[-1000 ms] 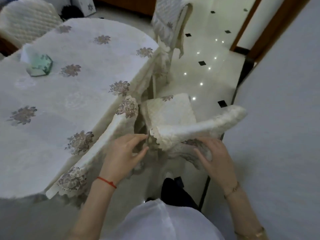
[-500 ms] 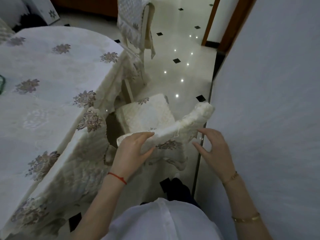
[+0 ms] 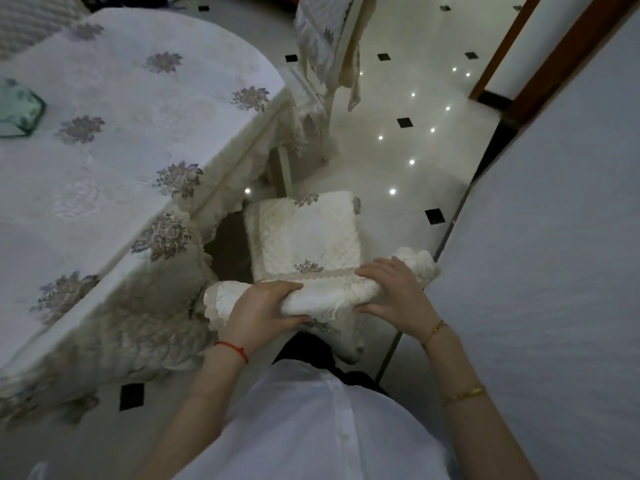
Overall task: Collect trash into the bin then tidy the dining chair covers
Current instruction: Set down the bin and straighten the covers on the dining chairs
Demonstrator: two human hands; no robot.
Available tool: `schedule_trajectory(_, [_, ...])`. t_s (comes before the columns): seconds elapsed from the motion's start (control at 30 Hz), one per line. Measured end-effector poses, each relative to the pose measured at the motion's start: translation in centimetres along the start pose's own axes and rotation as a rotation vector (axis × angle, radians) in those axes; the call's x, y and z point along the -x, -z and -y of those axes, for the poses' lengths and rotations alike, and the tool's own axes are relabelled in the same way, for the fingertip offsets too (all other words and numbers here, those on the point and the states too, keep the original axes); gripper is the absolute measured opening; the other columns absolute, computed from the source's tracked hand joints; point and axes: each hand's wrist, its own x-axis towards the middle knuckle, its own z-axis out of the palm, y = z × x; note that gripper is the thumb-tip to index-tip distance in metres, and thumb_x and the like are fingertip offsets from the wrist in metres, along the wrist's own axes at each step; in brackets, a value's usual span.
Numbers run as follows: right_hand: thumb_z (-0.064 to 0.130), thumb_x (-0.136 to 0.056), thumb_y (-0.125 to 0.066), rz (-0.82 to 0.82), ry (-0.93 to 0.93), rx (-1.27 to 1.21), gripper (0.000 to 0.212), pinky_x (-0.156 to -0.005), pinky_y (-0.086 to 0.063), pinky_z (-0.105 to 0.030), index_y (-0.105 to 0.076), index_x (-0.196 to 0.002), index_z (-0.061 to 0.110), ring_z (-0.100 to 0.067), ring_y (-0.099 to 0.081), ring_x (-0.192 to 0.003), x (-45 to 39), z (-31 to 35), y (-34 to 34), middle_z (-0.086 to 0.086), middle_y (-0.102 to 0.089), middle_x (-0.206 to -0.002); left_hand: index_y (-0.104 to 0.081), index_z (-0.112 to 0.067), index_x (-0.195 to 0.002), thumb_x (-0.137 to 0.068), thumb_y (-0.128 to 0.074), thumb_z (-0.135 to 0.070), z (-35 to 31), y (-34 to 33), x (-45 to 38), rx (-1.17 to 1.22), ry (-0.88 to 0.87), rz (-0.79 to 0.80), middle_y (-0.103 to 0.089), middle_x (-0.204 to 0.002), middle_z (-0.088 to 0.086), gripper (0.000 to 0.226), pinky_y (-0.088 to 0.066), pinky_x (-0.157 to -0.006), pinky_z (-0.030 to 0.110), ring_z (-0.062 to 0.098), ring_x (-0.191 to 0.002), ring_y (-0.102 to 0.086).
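Both hands, left (image 3: 258, 311) and right (image 3: 394, 292), around the chair-back cover (image 3: 322, 299), chair legs hidden beneath.

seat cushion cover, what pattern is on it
Cream quilted seat cushion cover with small embroidered floral motifs; head view shows it.

Both hands hold the cream chair cover (image 3: 322, 296) draped over the chair's top rail. The left hand (image 3: 259, 311) curls round the cover's left part; the right hand (image 3: 394, 291) grips it toward the right end, fingers over the top, thumb beneath. Just beyond the grip lies the quilted seat cushion (image 3: 304, 233). Left of the grip stands the bench (image 3: 114, 140) under an embroidered cloth.
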Motion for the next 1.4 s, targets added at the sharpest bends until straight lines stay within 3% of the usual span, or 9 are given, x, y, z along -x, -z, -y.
schedule_trajectory(0.1, [0.071,-0.058,-0.065,0.053,0.042,-0.032,0.067,-0.107,-0.017,-0.021,-0.068,-0.105,0.023,-0.011,-0.052,-0.105,-1.7,-0.9,0.1,0.007,-0.067,-0.103,-0.069,-0.033,-0.110,-0.065,-0.071,-0.065,0.2,0.2,-0.4,0.028,0.042,-0.012,-0.071,-0.104,-0.016,0.055,-0.050,-0.076,0.023,0.005,-0.094,-0.065])
schedule_trajectory(0.2, [0.067,-0.056,-0.074,0.048,0.057,-0.098,0.055,-0.092,-0.040,-0.034,-0.069,-0.094,0.027,-0.012,-0.056,-0.089,-2.2,-1.7,-0.1,0.010,-0.067,-0.091,-0.071,-0.039,-0.107,-0.063,-0.067,-0.071,0.5,0.1,-0.4,0.017,0.059,-0.036,-0.073,-0.099,-0.019,0.054,-0.050,-0.073,0.019,0.000,-0.089,-0.066])
schedule_trajectory(0.27, [0.062,-0.056,-0.080,0.025,0.076,-0.134,0.048,-0.084,-0.044,-0.036,-0.070,-0.091,0.030,-0.010,-0.057,-0.086,-2.3,-2.2,-0.5,0.012,-0.067,-0.088,-0.072,-0.042,-0.106,-0.060,-0.065,-0.075,0.6,0.0,-0.5,0.003,0.082,-0.075,-0.073,-0.097,-0.020,0.057,-0.051,-0.073,0.018,0.000,-0.088,-0.067])
schedule_trajectory(0.4, [0.060,-0.055,-0.083,0.020,0.102,-0.148,0.049,-0.084,-0.045,-0.036,-0.072,-0.091,0.029,-0.008,-0.059,-0.088,-3.0,-3.0,-0.5,0.014,-0.069,-0.089,-0.074,-0.040,-0.100,-0.058,-0.062,-0.076,0.3,0.0,-1.2,-0.053,0.097,-0.126,-0.075,-0.086,-0.014,0.057,-0.049,-0.069,0.017,0.006,-0.079,-0.070])
schedule_trajectory(0.6, [0.064,-0.053,-0.080,0.069,0.149,-0.178,0.053,-0.085,-0.046,-0.038,-0.074,-0.092,0.028,-0.009,-0.061,-0.088,-6.4,-4.6,0.9,0.012,-0.071,-0.090,-0.071,-0.046,-0.104,-0.058,-0.064,-0.078,0.1,-0.5,-3.1,-0.065,0.188,-0.137,-0.075,-0.083,-0.011,0.057,-0.055,-0.069,0.028,0.008,-0.078,-0.070])
schedule_trajectory(0.73, [0.052,-0.054,-0.086,0.085,0.193,-0.206,0.047,-0.083,-0.047,-0.039,-0.074,-0.090,0.025,-0.011,-0.062,-0.088,-10.0,-5.4,1.5,0.009,-0.072,-0.091,-0.068,-0.052,-0.104,-0.058,-0.068,-0.073,-0.4,0.2,-4.3,-0.037,0.244,-0.191,-0.075,-0.078,-0.012,0.050,-0.054,-0.062,0.028,0.006,-0.071,-0.068])
schedule_trajectory(1.0, [0.058,-0.050,-0.083,0.208,0.284,-0.221,0.054,-0.083,-0.048,-0.044,-0.075,-0.090,0.024,-0.013,-0.063,-0.086,-18.6,-5.8,2.2,0.009,-0.072,-0.090,-0.071,-0.045,-0.104,-0.060,-0.058,-0.077,0.3,1.6,-7.7,-0.023,0.333,-0.332,-0.075,-0.080,-0.011,0.056,-0.049,-0.058,0.024,0.006,-0.071,-0.069])
schedule_trajectory(1.13, [0.057,-0.052,-0.083,0.252,0.356,-0.222,0.052,-0.083,-0.047,-0.044,-0.075,-0.091,0.024,-0.012,-0.063,-0.087,-22.5,-6.1,2.2,0.010,-0.072,-0.089,-0.071,-0.045,-0.105,-0.060,-0.056,-0.079,1.1,2.2,-9.3,-0.044,0.368,-0.366,-0.075,-0.082,-0.012,0.059,-0.040,-0.055,0.018,0.006,-0.073,-0.069])
schedule_trajectory(1.4, [0.056,-0.052,-0.083,0.320,0.445,-0.201,0.051,-0.085,-0.047,-0.037,-0.074,-0.094,0.028,-0.007,-0.061,-0.089,-30.1,-6.8,2.8,0.013,-0.072,-0.092,-0.072,-0.044,-0.103,-0.063,-0.074,-0.067,1.9,3.8,-13.9,0.024,0.441,-0.429,-0.075,-0.085,-0.016,0.045,-0.035,-0.054,0.009,0.002,-0.072,-0.067])
